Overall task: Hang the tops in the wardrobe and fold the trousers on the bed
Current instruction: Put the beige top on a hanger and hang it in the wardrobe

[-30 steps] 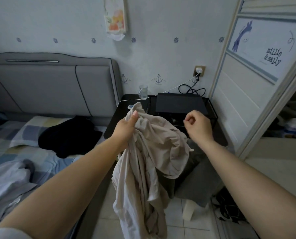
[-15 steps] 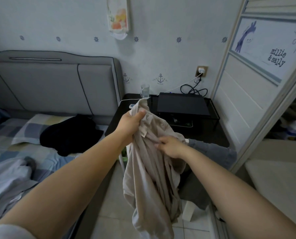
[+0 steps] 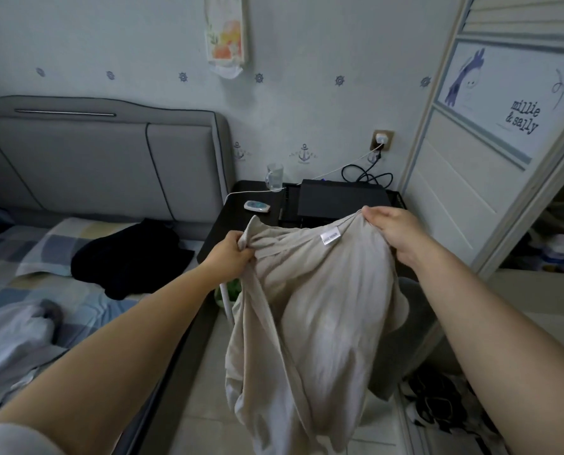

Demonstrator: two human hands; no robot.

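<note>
A beige garment hangs in the air between my hands, above the floor beside the bed. Its top edge is stretched out, and a small white label shows inside. My left hand grips the left end of that edge. My right hand grips the right end. On the bed at the left lie a black garment on the checked sheet and a light grey garment nearer to me. The wardrobe's sliding door stands at the right, with a dark opening behind its edge.
A black bedside table holds a glass, a small remote and a black box with cables to a wall socket. A dark grey cloth hangs behind the beige garment. A black and white item lies on the tiled floor.
My right hand left the middle of the beige garment and took its top edge, then pulled right. The bunched garment is now spread wide between both hands.
</note>
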